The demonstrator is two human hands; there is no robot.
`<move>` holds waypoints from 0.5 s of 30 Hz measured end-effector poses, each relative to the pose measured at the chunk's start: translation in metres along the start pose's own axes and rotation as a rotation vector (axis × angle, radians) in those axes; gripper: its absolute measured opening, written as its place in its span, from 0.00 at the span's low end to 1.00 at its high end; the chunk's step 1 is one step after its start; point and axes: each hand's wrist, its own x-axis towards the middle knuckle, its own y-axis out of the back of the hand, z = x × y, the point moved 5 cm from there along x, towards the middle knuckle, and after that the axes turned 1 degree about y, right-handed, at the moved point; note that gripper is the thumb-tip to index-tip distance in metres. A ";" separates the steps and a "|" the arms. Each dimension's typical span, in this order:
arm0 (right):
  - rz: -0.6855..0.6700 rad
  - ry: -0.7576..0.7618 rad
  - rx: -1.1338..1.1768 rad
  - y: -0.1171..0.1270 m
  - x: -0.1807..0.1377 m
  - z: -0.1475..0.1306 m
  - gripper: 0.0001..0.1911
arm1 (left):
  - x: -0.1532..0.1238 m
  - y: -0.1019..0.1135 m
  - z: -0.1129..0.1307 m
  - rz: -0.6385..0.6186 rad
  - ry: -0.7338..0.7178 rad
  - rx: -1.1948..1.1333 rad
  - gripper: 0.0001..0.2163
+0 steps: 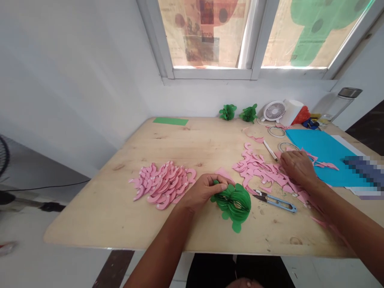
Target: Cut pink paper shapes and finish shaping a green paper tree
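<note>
1 green layered paper piece (241, 204) sits nearest the person, at the table's (120, 224) front. The left hand (205, 190) pinches its upper left edge between thumb and fingers, probably so the thin folds fan out uncrushed; whether it also rests on the wood, I cannot tell. Just right of it lie the blue-handled snips (280, 204), points toward the piece, presumably set down within easy reach. To the left, curved pink pieces (168, 184) overlap in a heap, seemingly kept apart from the loose pink scraps (255, 166) on the right. The right hand (297, 166) is beside those scraps and 1 pale ring (288, 144), its fingers curled under; whether they grip anything is hidden. Farther back, 2 similar green shapes, 1 left (227, 112) and 1 right (249, 113), stand near the wall, perhaps out of the way, beside a small white fan (274, 111).
</note>
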 end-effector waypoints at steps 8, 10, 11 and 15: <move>0.194 -0.357 0.379 0.025 -0.004 0.014 0.12 | -0.005 -0.007 0.007 0.007 -0.056 0.130 0.09; 0.254 -0.442 0.479 0.046 -0.013 0.010 0.13 | -0.010 -0.012 0.011 0.023 -0.099 0.222 0.08; 0.289 -0.479 0.646 0.056 -0.019 0.004 0.11 | -0.014 -0.015 0.014 0.045 -0.129 0.286 0.08; 0.319 -0.423 1.084 0.094 -0.044 -0.045 0.09 | -0.032 -0.027 0.023 0.172 -0.264 0.585 0.05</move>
